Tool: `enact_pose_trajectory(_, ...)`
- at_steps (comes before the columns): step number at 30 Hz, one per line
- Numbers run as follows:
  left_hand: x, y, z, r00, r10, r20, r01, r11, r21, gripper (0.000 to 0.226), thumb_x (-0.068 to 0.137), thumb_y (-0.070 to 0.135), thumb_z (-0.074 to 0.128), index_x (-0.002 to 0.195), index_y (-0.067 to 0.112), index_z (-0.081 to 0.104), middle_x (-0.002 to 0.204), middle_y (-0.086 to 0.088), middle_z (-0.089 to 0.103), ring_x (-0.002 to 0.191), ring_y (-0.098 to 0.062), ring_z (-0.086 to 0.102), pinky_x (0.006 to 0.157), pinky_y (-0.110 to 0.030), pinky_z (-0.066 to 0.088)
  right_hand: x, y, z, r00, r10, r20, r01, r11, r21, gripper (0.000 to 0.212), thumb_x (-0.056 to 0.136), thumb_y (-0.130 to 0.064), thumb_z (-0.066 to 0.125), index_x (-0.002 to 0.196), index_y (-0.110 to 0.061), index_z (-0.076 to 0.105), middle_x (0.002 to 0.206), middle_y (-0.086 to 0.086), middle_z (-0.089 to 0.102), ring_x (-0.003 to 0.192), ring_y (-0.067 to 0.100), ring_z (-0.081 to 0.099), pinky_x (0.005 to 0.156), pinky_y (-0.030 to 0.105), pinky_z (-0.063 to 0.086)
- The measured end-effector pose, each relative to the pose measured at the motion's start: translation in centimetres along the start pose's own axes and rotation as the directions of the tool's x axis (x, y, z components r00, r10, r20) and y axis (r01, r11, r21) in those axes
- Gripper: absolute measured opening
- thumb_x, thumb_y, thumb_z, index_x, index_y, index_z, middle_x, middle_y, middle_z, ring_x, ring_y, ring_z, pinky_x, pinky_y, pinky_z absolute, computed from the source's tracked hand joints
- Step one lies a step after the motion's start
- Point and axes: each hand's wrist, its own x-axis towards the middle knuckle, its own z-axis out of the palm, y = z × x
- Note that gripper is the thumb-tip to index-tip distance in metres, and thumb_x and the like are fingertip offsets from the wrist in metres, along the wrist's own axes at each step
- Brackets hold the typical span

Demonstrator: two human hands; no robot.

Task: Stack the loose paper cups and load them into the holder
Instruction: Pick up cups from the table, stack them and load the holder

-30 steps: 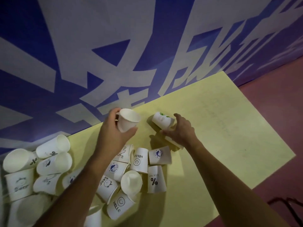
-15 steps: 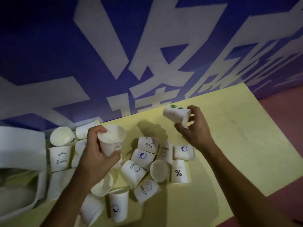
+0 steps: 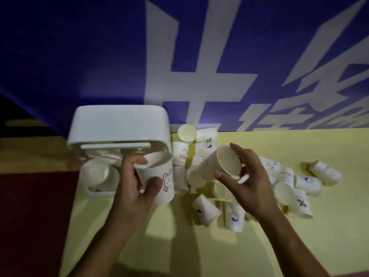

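Note:
My left hand (image 3: 132, 186) grips an upright white paper cup with a bear drawing (image 3: 159, 180), just right of the white cup holder (image 3: 119, 126). My right hand (image 3: 243, 182) holds a second white cup (image 3: 221, 166) tilted on its side, its mouth facing me, a short gap right of the bear cup. Several loose cups (image 3: 299, 188) lie scattered on the yellow table (image 3: 299, 246) behind and right of my hands. White cups show inside the holder's open front.
A blue wall banner with large pale characters (image 3: 199, 66) stands right behind the table. Dark red floor (image 3: 30, 226) lies off the table's left edge. One cup (image 3: 325, 172) lies apart at the far right.
The view has swung left, bringing the holder fully into sight. Both hands moved closer together; the right hand's cup has come in beside the left hand's cup.

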Motion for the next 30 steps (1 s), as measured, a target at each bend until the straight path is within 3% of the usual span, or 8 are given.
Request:
enact_pose_trajectory(4,-0.8,0.0,-6.0,0.997,0.052,-0.052,-0.048,0.997,0.060,0.037,0.083,0.063,0.072,0.109,0.047,0.050,0.112,0.023,0.064,0.101,-0.002,0.063,0.084,-0.024,0.050,-0.8,-3.6,5.7,0.999,-0.033,0.040,0.033,0.999,0.014,0.068,0.084,-0.052,0.072,0.144,-0.025,0.054,0.123,-0.012,0.058,0.109,0.003,0.056,0.079,0.008,0.042)
enact_pose_trajectory(8,-1.4,-1.1,-9.6,0.994,0.107,-0.036,-0.100,0.982,0.160,0.054,0.078,0.039,0.078,0.124,0.045,0.051,0.125,0.017,0.062,0.115,-0.014,0.064,0.089,-0.032,0.054,-1.0,-5.8,8.9,0.994,-0.086,0.065,0.084,0.996,0.031,0.063,0.084,-0.035,0.075,0.142,-0.021,0.055,0.128,-0.018,0.056,0.118,-0.004,0.053,0.092,0.007,0.040)
enact_pose_trajectory(11,-1.6,-2.0,-11.2,0.993,0.115,-0.012,-0.109,0.966,0.235,0.074,0.074,0.040,0.082,0.139,0.035,0.048,0.138,0.009,0.057,0.127,-0.026,0.059,0.093,-0.038,0.055,-0.9,-6.5,10.7,0.988,-0.127,0.086,0.125,0.992,0.021,0.065,0.081,-0.028,0.079,0.141,-0.019,0.055,0.129,-0.016,0.057,0.121,-0.007,0.051,0.097,0.006,0.036)
enact_pose_trajectory(13,-1.7,-2.5,-11.7,0.993,0.115,0.000,-0.110,0.951,0.289,0.073,0.073,0.043,0.083,0.137,0.028,0.053,0.137,0.007,0.057,0.127,-0.026,0.059,0.094,-0.043,0.057,-0.7,-6.8,11.7,0.982,-0.158,0.104,0.158,0.987,0.013,0.066,0.080,-0.028,0.081,0.139,-0.017,0.056,0.129,-0.013,0.058,0.122,-0.005,0.052,0.098,0.007,0.037)
enact_pose_trajectory(19,-2.3,-2.9,-12.6,0.998,0.060,-0.015,-0.053,0.960,0.274,0.070,0.075,0.066,0.079,0.134,0.040,0.052,0.135,0.010,0.058,0.124,-0.023,0.060,0.094,-0.044,0.056,-0.2,-6.9,14.1,0.968,-0.219,0.123,0.217,0.976,0.030,0.067,0.078,-0.018,0.088,0.137,-0.014,0.057,0.131,-0.011,0.061,0.122,0.003,0.057,0.099,0.017,0.044)
enact_pose_trajectory(22,-2.6,-3.1,-12.9,0.999,0.037,-0.009,-0.033,0.957,0.290,0.072,0.080,0.067,0.073,0.139,0.033,0.051,0.137,0.011,0.058,0.126,-0.021,0.059,0.095,-0.046,0.056,-0.1,-6.5,15.4,0.967,-0.202,0.152,0.203,0.979,0.014,0.067,0.080,-0.027,0.087,0.138,-0.013,0.056,0.132,-0.006,0.062,0.122,0.007,0.058,0.099,0.017,0.045)
enact_pose_trajectory(26,-3.1,-3.2,-13.2,1.000,0.016,-0.008,-0.013,0.949,0.315,0.074,0.079,0.052,0.074,0.142,0.023,0.050,0.141,0.005,0.057,0.129,-0.027,0.056,0.098,-0.055,0.052,-0.1,-5.7,16.9,0.962,-0.179,0.208,0.190,0.981,-0.034,0.069,0.081,-0.036,0.086,0.140,-0.017,0.055,0.133,-0.008,0.060,0.121,0.009,0.059,0.096,0.026,0.051)
enact_pose_trajectory(30,-3.2,-3.1,-13.1,0.999,0.030,0.020,-0.035,0.936,0.349,0.074,0.077,0.048,0.077,0.141,0.024,0.049,0.137,0.008,0.058,0.125,-0.025,0.058,0.097,-0.048,0.053,-0.1,-4.3,18.2,0.955,-0.168,0.244,0.198,0.975,-0.103,0.075,0.080,-0.047,0.083,0.143,-0.021,0.052,0.136,-0.008,0.059,0.122,0.012,0.059,0.095,0.037,0.055)
